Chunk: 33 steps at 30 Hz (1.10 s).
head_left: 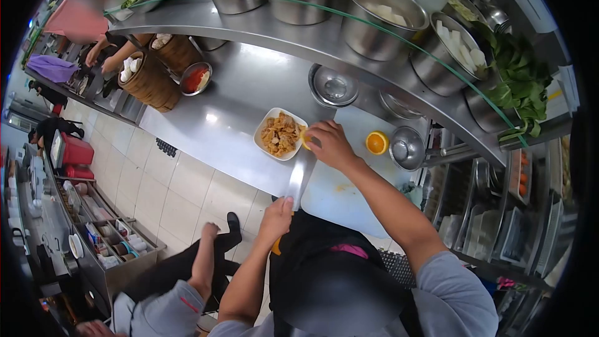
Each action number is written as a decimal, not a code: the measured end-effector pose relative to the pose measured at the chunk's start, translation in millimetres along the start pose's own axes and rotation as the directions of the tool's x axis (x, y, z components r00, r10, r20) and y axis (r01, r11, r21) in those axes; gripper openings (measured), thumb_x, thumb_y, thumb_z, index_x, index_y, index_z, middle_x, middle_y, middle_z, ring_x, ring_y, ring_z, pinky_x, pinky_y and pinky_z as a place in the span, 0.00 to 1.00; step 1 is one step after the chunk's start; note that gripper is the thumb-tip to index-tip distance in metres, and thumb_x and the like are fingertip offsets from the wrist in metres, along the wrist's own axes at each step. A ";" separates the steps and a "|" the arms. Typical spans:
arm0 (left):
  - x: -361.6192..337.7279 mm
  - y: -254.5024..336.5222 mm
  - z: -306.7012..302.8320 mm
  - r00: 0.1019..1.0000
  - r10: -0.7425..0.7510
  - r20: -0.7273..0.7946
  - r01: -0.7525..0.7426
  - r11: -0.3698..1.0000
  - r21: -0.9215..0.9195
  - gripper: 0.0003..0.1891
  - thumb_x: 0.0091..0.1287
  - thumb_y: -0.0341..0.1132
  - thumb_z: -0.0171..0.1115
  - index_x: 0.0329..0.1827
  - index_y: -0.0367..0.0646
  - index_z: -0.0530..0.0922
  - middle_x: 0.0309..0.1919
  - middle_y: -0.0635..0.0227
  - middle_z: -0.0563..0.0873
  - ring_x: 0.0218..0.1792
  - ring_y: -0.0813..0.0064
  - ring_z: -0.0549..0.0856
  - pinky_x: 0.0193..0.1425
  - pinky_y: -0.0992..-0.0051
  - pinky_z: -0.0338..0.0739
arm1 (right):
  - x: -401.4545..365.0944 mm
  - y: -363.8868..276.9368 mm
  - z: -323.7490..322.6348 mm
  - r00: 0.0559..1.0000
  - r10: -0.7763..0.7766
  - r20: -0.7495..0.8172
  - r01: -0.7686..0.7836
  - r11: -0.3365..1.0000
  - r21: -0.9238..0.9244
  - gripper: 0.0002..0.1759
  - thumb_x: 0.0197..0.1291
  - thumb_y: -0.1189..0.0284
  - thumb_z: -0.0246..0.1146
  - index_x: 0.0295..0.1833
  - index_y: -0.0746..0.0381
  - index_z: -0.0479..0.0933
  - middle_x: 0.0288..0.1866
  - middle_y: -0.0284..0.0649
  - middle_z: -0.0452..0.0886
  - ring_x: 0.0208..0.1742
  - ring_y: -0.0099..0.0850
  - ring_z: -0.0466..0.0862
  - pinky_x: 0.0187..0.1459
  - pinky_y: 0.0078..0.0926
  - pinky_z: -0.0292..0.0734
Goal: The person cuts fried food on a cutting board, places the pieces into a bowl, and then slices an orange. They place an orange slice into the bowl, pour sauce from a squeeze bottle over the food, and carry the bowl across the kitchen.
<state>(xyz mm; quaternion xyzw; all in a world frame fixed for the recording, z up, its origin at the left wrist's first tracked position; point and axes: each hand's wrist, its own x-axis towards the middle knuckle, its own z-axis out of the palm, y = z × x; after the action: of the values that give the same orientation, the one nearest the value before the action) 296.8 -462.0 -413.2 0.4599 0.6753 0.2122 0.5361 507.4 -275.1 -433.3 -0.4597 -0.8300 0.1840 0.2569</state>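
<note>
My left hand (276, 218) is wrapped around the handle of a knife (297, 176), whose broad blade points away from me at the left edge of the white cutting board (340, 203). Between the fingertips of my right hand (332, 145) is an orange slice (305, 139), at the right rim of a white square bowl (258, 137). Browned, chunky food (280, 134) fills that bowl. An orange half (377, 143) lies cut side up on the board, right of my right hand.
Steel bowls (407, 148) stand right of the orange half and behind the board. Bamboo steamers (148, 84) and a bowl of red sauce (196, 79) are at the left. A raised steel shelf (262, 31) bears several food pots. Another person (168, 302) is at my left.
</note>
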 end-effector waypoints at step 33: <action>-11.4 -20.3 65.2 0.980 -0.026 0.195 0.013 0.998 0.066 0.25 0.86 0.50 0.48 0.41 0.34 0.80 0.25 0.50 0.85 0.22 0.56 0.89 0.33 0.57 0.84 | -100.4 44.2 7.5 0.856 0.517 -0.015 -0.514 0.853 0.089 0.16 0.60 0.77 0.72 0.54 0.59 0.84 0.52 0.46 0.82 0.49 0.44 0.87 0.51 0.41 0.84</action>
<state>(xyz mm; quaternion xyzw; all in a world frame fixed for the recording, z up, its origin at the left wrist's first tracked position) 348.7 -495.0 -444.8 0.4891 0.6302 0.1386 0.5868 577.2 -339.2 -489.1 -0.6577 -0.6633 0.2708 0.2328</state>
